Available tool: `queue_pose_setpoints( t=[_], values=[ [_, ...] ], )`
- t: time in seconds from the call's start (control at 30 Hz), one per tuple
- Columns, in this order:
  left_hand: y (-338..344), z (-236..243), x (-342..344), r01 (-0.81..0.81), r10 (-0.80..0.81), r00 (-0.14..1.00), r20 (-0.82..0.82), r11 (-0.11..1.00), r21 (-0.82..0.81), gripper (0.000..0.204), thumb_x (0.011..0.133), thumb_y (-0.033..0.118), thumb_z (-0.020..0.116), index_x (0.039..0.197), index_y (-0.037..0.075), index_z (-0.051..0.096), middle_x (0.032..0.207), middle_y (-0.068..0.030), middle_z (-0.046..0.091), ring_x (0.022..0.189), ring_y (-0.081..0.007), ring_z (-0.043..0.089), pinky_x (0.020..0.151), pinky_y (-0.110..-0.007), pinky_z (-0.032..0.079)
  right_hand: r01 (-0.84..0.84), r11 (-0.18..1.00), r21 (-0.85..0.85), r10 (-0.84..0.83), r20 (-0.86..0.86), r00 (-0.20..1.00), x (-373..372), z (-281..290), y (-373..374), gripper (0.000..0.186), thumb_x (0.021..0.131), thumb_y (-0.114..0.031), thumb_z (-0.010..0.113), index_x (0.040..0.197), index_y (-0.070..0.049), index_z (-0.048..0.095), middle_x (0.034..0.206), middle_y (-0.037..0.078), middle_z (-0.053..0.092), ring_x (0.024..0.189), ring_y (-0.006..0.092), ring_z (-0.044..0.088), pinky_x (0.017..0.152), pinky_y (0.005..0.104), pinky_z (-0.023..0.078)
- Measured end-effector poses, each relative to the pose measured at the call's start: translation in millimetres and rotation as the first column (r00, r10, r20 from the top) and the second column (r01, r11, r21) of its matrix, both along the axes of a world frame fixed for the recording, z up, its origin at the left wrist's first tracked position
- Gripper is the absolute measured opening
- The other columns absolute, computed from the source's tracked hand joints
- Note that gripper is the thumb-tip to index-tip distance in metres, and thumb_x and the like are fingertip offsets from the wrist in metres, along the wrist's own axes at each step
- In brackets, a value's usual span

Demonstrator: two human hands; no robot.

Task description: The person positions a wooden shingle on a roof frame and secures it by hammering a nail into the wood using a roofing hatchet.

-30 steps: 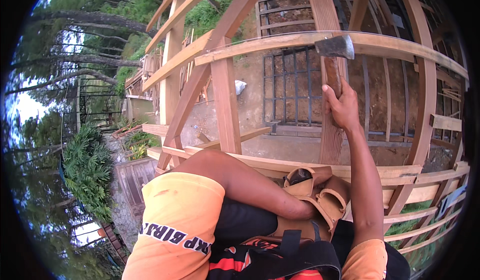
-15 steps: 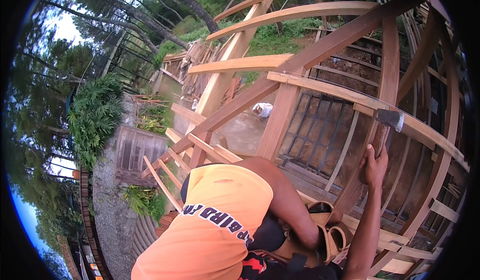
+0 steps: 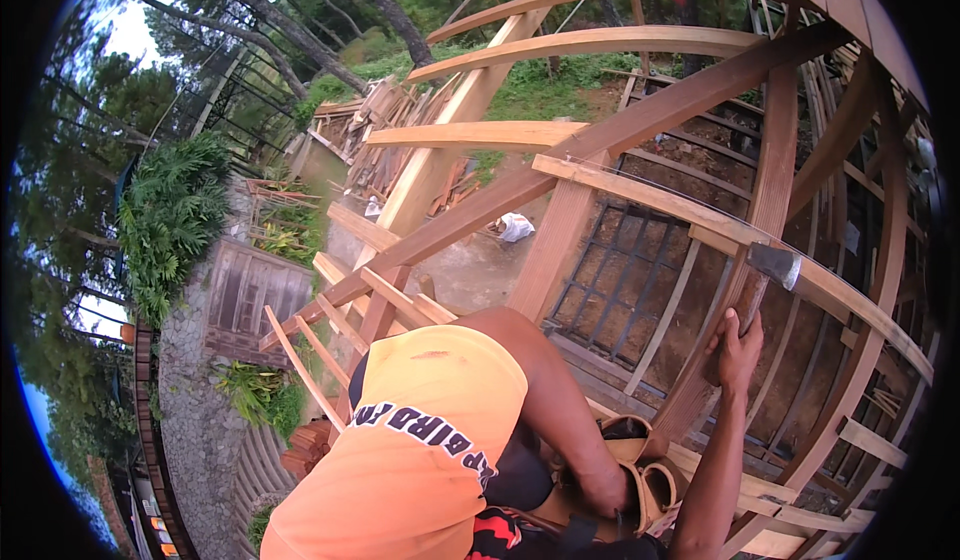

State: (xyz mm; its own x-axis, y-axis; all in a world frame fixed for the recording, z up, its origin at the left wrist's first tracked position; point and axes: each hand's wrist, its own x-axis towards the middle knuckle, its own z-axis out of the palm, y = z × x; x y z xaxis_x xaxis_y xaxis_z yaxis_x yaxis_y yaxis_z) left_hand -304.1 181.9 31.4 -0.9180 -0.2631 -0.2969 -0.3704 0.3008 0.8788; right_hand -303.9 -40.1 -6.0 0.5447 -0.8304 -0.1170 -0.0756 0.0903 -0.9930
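The right hand (image 3: pixel 738 350) is clamped on the dark wooden handle of a hand tool (image 3: pixel 776 265), with the fingers curled around the shaft and the thumb extended toward the metal head. The tool is located at the right of the view, head uppermost, at the end of the raised right forearm (image 3: pixel 712 460). In the view, the head overlaps a pale wooden rail (image 3: pixel 650 192), and the handle lies in front of a brown beam (image 3: pixel 774 160) (contact between tool and timber cannot be determined from this angle). The left arm is bent: its orange sleeve (image 3: pixel 440 380) fills the lower centre, and the forearm (image 3: pixel 570 415) runs down to a tan tool pouch (image 3: pixel 657 495) at the waist. The left hand is hidden at the pouch; whether its fingers are apart, together or closed on an item cannot be told. A dark brown diagonal brace (image 3: pixel 470 210) crosses the timber frame to the left of the tool. Below the frame lie a dark metal grid (image 3: pixel 620 265) and, well apart from it, a white bag (image 3: pixel 516 227) (near a heap of loose lumber (image 3: pixel 385 125)).
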Motion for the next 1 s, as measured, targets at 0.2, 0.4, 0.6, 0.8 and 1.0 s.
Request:
queue_pose_setpoints(
  t=[0.2,0.4,0.6,0.8,1.0],
  values=[
    [-39,79,43,0.012,0.0,0.957,-0.291,0.999,0.039,0.018,0.072,0.014,0.065,0.081,-0.002,0.065,0.076,-0.0236,0.065,0.074,-0.0373,0.065,0.063,-0.048,0.048,-0.016,1.0,0.01,0.016,-0.007,1.0,5,-2,3,0.025,0.1,-0.023,0.062,0.101,0.001,0.054,0.067,0.004,0.056,0.05,0.0136,0.057,0.046,0.0295,0.048],
    [-81,122,229,-0.768,0.908,0.418,-0.035,0.373,0.52,0.01,0.085,0.005,0.06,0.077,0.004,0.053,0.104,-0.0135,0.064,0.084,-0.0158,0.067,0.06,-0.027,0.05,-0.013,0.998,-0.054,0.006,-0.119,0.993,2,-1,-3,0.029,0.097,-0.025,0.064,0.099,0.002,0.055,0.064,0.007,0.061,0.051,0.0154,0.062,0.048,0.0324,0.049],
    [-35,62,297,-0.542,0.947,-0.252,-0.201,0.034,0.84,0.007,0.085,0.006,0.061,0.081,0.006,0.056,0.111,-0.0117,0.062,0.088,-0.0169,0.063,0.067,-0.027,0.049,-0.009,1.0,0.006,0.009,-0.086,0.996,0,5,-1,0.021,0.099,-0.019,0.061,0.1,0.002,0.055,0.065,0.006,0.06,0.051,0.0142,0.06,0.046,0.0312,0.048],
    [-19,14,313,-0.49,0.819,-0.537,-0.205,-0.105,0.865,0.01,0.085,0.01,0.062,0.077,0.007,0.055,0.097,-0.0138,0.066,0.08,-0.0214,0.065,0.061,-0.03,0.05,-0.002,1.0,0.015,0.003,-0.059,0.998,2,1,3,0.019,0.1,-0.017,0.06,0.1,0.001,0.052,0.068,0.006,0.058,0.051,0.0147,0.06,0.046,0.0311,0.049],
    [-32,-5,385,-0.678,0.58,-0.706,-0.406,-0.391,0.622,0.008,0.089,0.002,0.058,0.082,0.005,0.058,0.083,-0.0106,0.069,0.065,-0.0139,0.063,0.057,-0.026,0.05,0.001,1.0,-0.005,-0.001,-0.073,0.997,1,2,6,0.02,0.101,-0.019,0.058,0.1,-0.001,0.05,0.069,0.005,0.056,0.051,0.0145,0.058,0.046,0.0304,0.049]
  ],
)
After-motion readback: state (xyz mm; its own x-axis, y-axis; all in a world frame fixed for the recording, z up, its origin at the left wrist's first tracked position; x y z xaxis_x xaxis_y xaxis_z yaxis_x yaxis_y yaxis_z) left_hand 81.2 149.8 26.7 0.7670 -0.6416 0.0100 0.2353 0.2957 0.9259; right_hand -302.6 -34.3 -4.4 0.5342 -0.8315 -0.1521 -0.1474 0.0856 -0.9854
